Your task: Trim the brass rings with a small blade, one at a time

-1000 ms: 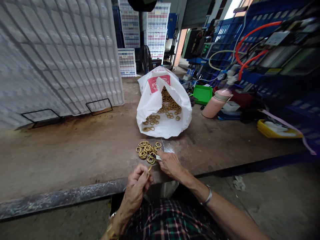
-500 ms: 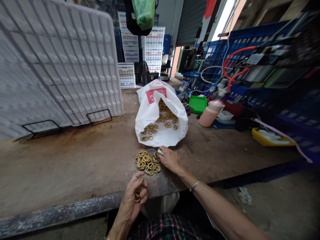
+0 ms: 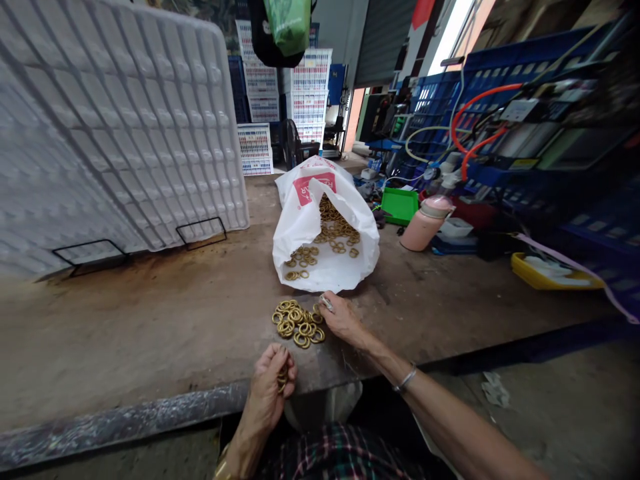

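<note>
Several brass-coloured rings lie in a loose pile on the brown table. My left hand, near the table's front edge, is closed around a few of the rings. At the right side of the pile is my right hand, its fingers pinched on a small whitish tool whose tip is too small to make out. Just behind the pile, a white sack lies on its side, its mouth open towards me, with many more rings inside.
White ribbed trays stand at the left in black wire holders. To the right are a pink bottle, a green tray, a yellow tray and blue crates with hoses. The table's front edge runs below my hands.
My left fingers have closed further over the rings. My right hand has turned slightly at the pile's right side, tilting the tool. The view has shifted a little.
</note>
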`<action>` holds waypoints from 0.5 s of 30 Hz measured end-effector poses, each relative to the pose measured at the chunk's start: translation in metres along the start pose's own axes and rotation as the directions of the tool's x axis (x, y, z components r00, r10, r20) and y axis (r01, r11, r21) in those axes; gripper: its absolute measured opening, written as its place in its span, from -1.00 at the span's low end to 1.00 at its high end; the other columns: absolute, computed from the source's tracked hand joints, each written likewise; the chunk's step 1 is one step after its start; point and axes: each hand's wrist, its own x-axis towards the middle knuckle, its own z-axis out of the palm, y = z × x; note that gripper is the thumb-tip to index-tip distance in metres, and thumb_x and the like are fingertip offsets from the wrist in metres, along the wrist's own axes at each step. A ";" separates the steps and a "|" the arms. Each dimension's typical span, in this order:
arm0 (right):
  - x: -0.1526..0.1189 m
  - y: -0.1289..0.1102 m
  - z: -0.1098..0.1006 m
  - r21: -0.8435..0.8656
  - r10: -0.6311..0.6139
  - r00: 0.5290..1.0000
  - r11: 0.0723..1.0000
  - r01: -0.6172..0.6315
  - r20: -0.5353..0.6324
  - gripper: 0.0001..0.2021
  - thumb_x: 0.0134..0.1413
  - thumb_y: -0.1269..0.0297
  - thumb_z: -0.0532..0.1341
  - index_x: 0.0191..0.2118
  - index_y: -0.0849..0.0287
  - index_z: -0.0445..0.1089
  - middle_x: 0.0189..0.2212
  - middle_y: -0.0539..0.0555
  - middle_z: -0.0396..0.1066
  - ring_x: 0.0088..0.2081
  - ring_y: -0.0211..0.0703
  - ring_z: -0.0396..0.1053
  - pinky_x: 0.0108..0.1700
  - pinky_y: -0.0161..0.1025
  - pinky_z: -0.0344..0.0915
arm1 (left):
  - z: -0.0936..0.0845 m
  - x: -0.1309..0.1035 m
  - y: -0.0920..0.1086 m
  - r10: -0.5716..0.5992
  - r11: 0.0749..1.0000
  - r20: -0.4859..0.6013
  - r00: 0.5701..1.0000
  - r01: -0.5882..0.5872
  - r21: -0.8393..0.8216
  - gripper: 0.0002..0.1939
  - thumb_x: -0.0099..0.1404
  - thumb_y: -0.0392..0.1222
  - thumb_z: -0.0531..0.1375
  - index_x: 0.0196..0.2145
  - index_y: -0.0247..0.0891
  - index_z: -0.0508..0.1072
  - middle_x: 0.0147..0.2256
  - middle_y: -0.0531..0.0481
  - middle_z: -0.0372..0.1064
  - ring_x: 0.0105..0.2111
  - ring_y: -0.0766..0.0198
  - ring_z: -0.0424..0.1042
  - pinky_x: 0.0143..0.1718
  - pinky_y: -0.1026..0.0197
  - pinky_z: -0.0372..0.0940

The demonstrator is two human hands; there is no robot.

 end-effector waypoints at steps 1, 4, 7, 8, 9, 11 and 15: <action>-0.004 -0.004 0.000 0.128 -0.003 0.999 0.992 -0.002 0.042 -0.92 -0.03 0.35 0.04 -0.44 0.18 0.24 -0.61 -0.09 0.17 -0.53 -0.30 0.14 -0.48 -0.37 0.02 | 0.001 0.001 0.000 0.039 0.996 -0.024 0.999 -0.037 0.080 -0.65 0.02 0.03 0.27 -0.47 -0.26 0.22 -0.63 0.19 0.16 -0.70 0.52 0.08 -0.74 0.47 -0.13; -0.018 -0.018 0.000 0.430 -0.020 0.984 0.901 -0.059 0.175 -0.94 -0.11 0.32 0.07 -0.50 0.18 0.22 -0.62 -0.12 0.14 -0.55 -0.34 0.10 -0.49 -0.39 0.03 | 0.004 0.003 0.003 0.168 0.944 -0.069 0.983 -0.140 0.299 -0.65 0.09 0.05 0.20 -0.27 -0.24 0.29 -0.67 0.22 0.11 -0.72 0.50 0.03 -0.73 0.45 -0.10; -0.033 -0.032 0.001 0.533 -0.029 0.960 0.836 -0.130 0.280 -0.94 -0.16 0.32 0.09 -0.51 0.19 0.24 -0.61 -0.13 0.16 -0.53 -0.36 0.08 -0.47 -0.40 0.02 | 0.006 0.003 0.005 0.299 0.858 -0.028 0.954 -0.255 0.446 -0.65 0.11 -0.05 0.19 -0.17 -0.27 0.33 -0.66 0.21 0.11 -0.69 0.47 0.06 -0.68 0.41 -0.01; -0.037 -0.036 0.001 0.550 -0.029 0.948 0.820 -0.158 0.316 -0.94 -0.17 0.33 0.10 -0.52 0.20 0.25 -0.61 -0.13 0.17 -0.53 -0.37 0.08 -0.47 -0.40 0.02 | 0.006 0.003 0.005 0.330 0.830 -0.005 0.944 -0.287 0.479 -0.66 0.11 -0.09 0.19 -0.17 -0.27 0.35 -0.65 0.20 0.12 -0.68 0.46 0.07 -0.66 0.40 0.01; -0.040 -0.040 0.001 0.566 -0.028 0.936 0.803 -0.188 0.351 -0.94 -0.19 0.33 0.10 -0.53 0.20 0.24 -0.61 -0.13 0.17 -0.53 -0.37 0.07 -0.48 -0.41 0.01 | 0.006 0.002 0.005 0.351 0.806 0.019 0.936 -0.312 0.503 -0.68 0.11 -0.12 0.18 -0.17 -0.28 0.37 -0.64 0.19 0.14 -0.67 0.45 0.09 -0.64 0.39 0.04; -0.045 -0.045 0.002 0.602 -0.029 0.908 0.757 -0.252 0.417 -0.95 -0.22 0.34 0.11 -0.55 0.20 0.23 -0.62 -0.13 0.16 -0.54 -0.38 0.07 -0.50 -0.41 -0.01 | 0.005 0.001 0.005 0.368 0.774 0.061 0.928 -0.342 0.532 -0.72 0.11 -0.15 0.18 -0.19 -0.27 0.41 -0.62 0.15 0.19 -0.65 0.42 0.14 -0.60 0.37 0.08; -0.049 -0.054 0.004 0.629 0.011 0.852 0.670 -0.395 0.523 -0.93 -0.28 0.35 0.13 -0.54 0.18 0.19 -0.67 -0.15 0.13 -0.61 -0.41 0.02 -0.58 -0.42 -0.08 | 0.005 -0.003 0.003 0.401 0.758 0.067 0.914 -0.372 0.536 -0.80 0.09 -0.16 0.21 -0.29 -0.23 0.48 -0.56 0.07 0.31 -0.54 0.32 0.26 -0.49 0.32 0.16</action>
